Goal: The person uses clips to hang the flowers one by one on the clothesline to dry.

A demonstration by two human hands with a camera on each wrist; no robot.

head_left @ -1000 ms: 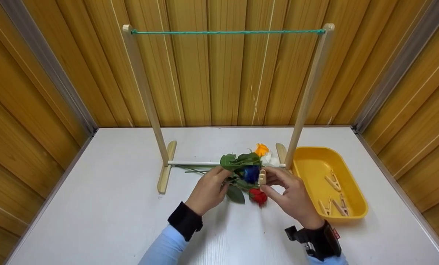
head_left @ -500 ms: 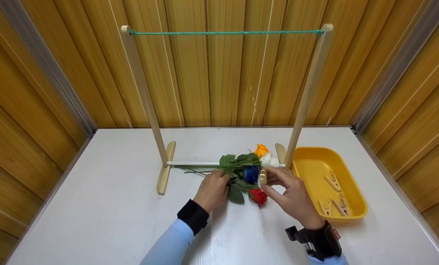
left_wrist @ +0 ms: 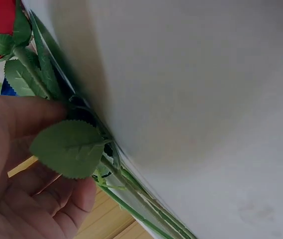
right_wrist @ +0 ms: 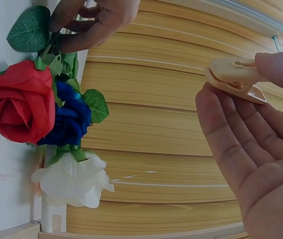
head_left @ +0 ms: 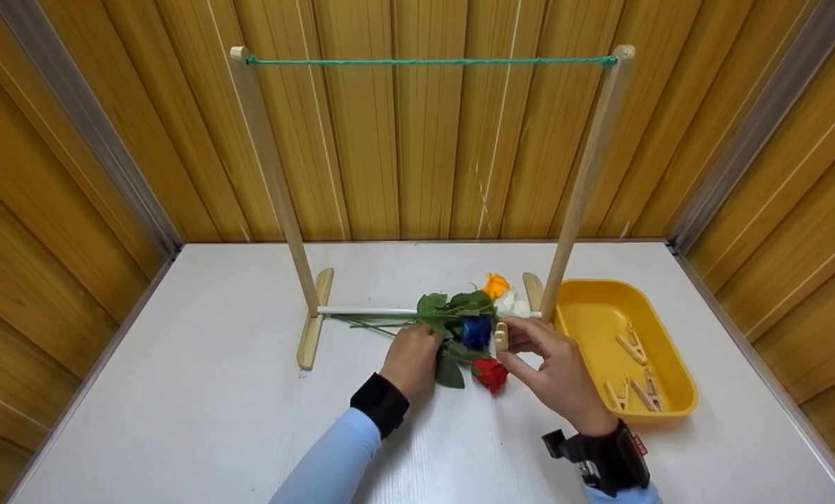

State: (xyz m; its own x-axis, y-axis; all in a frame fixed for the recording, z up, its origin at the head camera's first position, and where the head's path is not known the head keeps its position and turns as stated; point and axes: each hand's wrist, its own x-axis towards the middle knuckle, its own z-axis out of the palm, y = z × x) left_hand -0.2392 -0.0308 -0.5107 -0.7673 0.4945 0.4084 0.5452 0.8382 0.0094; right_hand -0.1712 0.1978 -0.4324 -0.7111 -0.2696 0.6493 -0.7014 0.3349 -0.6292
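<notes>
In the head view, artificial roses lie together on the white table: a red rose (head_left: 490,375), a blue rose (head_left: 477,332), a white rose (head_left: 511,304) and an orange rose (head_left: 496,285). My left hand (head_left: 413,359) is among their leaves and pinches the red rose's stem between thumb and fingers. A green leaf (left_wrist: 70,148) partly covers its fingertips in the left wrist view. To the right of the blooms, my right hand (head_left: 553,367) holds a beige clothespin (right_wrist: 235,77) between thumb and fingers, raised off the table.
A wooden frame has a left post (head_left: 277,182) and right post (head_left: 588,182), with a green cord (head_left: 431,62) strung across the top. A white crossbar (head_left: 368,311) runs low beneath the stems. At right, a yellow tray (head_left: 585,301) contains several clothespins (head_left: 634,346).
My left hand has moved slightly right and its forearm has swung inward, with the fingers settling on the red rose's stem. My right hand stays nearly still with the clothespin.
</notes>
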